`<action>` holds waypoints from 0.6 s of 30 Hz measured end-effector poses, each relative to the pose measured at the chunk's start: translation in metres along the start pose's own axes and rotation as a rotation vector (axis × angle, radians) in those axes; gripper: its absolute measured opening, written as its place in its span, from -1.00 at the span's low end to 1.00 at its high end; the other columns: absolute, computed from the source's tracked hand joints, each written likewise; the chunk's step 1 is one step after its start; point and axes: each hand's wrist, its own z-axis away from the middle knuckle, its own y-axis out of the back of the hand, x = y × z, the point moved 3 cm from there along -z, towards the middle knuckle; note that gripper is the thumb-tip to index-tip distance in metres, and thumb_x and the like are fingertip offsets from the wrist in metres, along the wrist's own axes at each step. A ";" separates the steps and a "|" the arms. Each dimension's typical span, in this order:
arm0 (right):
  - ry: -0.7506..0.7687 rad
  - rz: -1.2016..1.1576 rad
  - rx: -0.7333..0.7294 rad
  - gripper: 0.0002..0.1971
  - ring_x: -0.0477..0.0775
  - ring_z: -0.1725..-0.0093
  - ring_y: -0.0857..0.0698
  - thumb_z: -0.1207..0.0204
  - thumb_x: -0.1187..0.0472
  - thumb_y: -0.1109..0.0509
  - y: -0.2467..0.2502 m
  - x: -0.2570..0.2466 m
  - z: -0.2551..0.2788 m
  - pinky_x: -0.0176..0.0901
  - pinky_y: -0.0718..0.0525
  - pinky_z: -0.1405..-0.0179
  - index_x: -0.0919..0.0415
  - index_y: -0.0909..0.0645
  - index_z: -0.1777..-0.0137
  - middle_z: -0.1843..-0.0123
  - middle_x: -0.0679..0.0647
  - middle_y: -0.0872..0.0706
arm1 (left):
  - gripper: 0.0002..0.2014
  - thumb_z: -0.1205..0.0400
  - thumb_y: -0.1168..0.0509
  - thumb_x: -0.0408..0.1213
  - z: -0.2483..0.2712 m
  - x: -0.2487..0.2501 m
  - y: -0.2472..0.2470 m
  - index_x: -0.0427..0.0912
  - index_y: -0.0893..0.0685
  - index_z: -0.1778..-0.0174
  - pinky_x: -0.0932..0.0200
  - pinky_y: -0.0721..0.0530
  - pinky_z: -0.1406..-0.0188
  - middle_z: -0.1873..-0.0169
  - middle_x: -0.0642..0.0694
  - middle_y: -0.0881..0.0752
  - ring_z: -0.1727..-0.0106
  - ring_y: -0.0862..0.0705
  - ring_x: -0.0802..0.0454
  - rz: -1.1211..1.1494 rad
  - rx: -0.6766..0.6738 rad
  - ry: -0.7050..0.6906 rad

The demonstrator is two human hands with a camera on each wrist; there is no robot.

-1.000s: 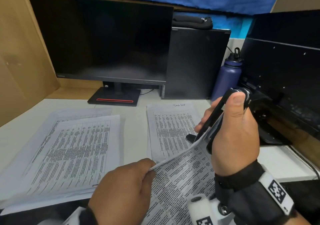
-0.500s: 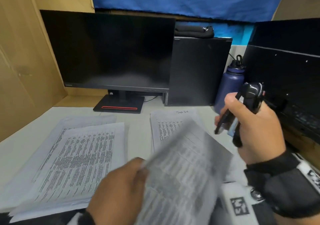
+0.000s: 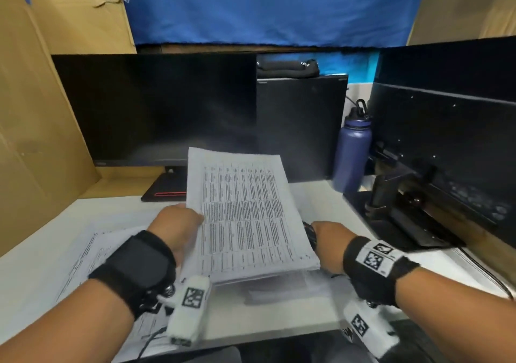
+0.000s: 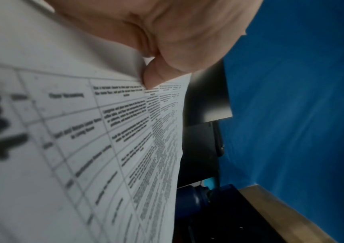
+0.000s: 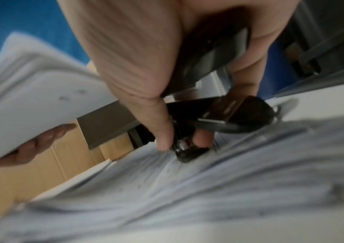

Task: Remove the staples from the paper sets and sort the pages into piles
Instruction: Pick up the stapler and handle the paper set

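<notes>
My left hand grips a set of printed table pages by its left edge and holds it tilted above the desk. In the left wrist view the thumb pinches the top sheet. My right hand grips a black staple tool low at the set's right edge. The right wrist view shows that tool with its tip on a pile of pages lying on the desk, and the lifted set up at the left. Another pile lies to the left.
A dark monitor and a black computer case stand at the back of the white desk. A blue bottle stands right of the case. A black machine fills the right side, cardboard the left.
My left hand has pulled the paper set away from the tool and raised it. My right hand has come down with the tool onto the pile on the desk.
</notes>
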 end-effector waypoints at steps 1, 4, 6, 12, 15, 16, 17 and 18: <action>-0.007 0.001 0.005 -0.86 0.17 -0.11 -0.71 -0.55 0.15 -0.40 -0.001 0.001 -0.002 -0.21 -0.55 0.01 0.07 -0.48 0.01 -0.11 0.12 -0.74 | -0.70 -0.66 -0.35 -0.44 -0.007 -0.002 -0.007 -0.41 -0.66 -0.32 -0.40 -0.70 -0.34 -0.26 -0.46 -0.75 -0.29 -0.73 -0.48 -0.041 0.006 0.006; -0.076 -0.062 0.051 -0.89 0.19 -0.07 -0.73 -0.51 0.13 -0.41 0.011 0.020 -0.003 -0.18 -0.59 0.00 0.06 -0.51 0.12 0.02 0.11 -0.71 | -0.66 -0.67 -0.31 -0.52 -0.017 -0.009 -0.027 -0.52 -0.62 -0.37 -0.19 -0.75 -0.08 -0.35 -0.52 -0.68 -0.12 -0.73 -0.31 -0.100 0.000 0.020; -0.159 -0.106 0.087 -0.78 0.17 -0.07 -0.76 -0.34 0.06 -0.51 0.022 0.044 -0.001 -0.18 -0.68 -0.02 0.07 -0.58 0.09 0.04 0.07 -0.74 | -0.64 -0.67 -0.31 -0.53 -0.021 -0.013 -0.041 -0.53 -0.61 -0.39 -0.02 -0.72 0.10 -0.36 -0.51 -0.68 0.03 -0.65 -0.13 -0.154 -0.041 0.012; -0.379 -0.284 0.148 -0.54 0.07 0.02 -0.77 -0.23 0.06 -0.61 0.032 0.095 0.012 -0.23 -0.75 -0.01 0.20 -0.66 -0.11 0.07 0.01 -0.78 | -0.61 -0.72 -0.24 -0.49 -0.016 -0.010 -0.089 -0.39 -0.59 -0.49 -0.03 -0.78 -0.24 -0.43 -0.41 -0.66 0.15 -0.66 0.04 -0.197 -0.132 0.043; -0.385 -0.265 0.146 -0.47 0.13 -0.01 -0.80 -0.16 -0.01 -0.62 0.025 0.101 0.008 -0.02 -0.77 -0.16 0.16 -0.65 -0.12 -0.03 0.05 -0.81 | -0.68 -0.78 -0.15 -0.48 0.004 0.002 -0.100 -0.41 -0.62 -0.42 0.05 -0.50 -0.52 -0.44 -0.29 -0.67 -0.41 -0.67 -0.18 -0.719 -0.205 -0.058; -0.369 -0.238 0.149 -0.52 0.11 0.02 -0.80 -0.19 -0.02 -0.62 0.025 0.098 0.009 -0.04 -0.77 -0.14 0.15 -0.65 -0.09 -0.01 0.05 -0.81 | -0.68 -0.78 -0.14 -0.48 0.008 0.004 -0.101 -0.38 -0.64 -0.40 0.06 -0.47 -0.54 -0.42 -0.27 -0.69 -0.48 -0.62 -0.22 -0.860 -0.211 -0.090; -0.363 -0.203 0.148 -0.56 0.10 0.07 -0.80 -0.23 -0.03 -0.62 0.026 0.096 0.009 -0.08 -0.78 -0.08 0.14 -0.64 -0.04 0.05 0.05 -0.81 | -0.69 -0.77 -0.15 -0.48 0.008 0.002 -0.103 -0.37 -0.66 -0.38 0.04 -0.50 -0.54 -0.39 -0.26 -0.71 -0.47 -0.63 -0.25 -0.886 -0.213 -0.107; -0.359 -0.175 0.139 -0.59 0.09 0.12 -0.80 -0.26 -0.04 -0.62 0.027 0.094 0.009 -0.10 -0.79 -0.01 0.14 -0.63 -0.01 0.11 0.05 -0.81 | -0.69 -0.75 -0.19 -0.47 0.005 -0.001 -0.102 -0.36 -0.65 -0.38 0.00 -0.56 -0.49 -0.36 -0.26 -0.72 -0.42 -0.65 -0.26 -0.804 -0.219 -0.055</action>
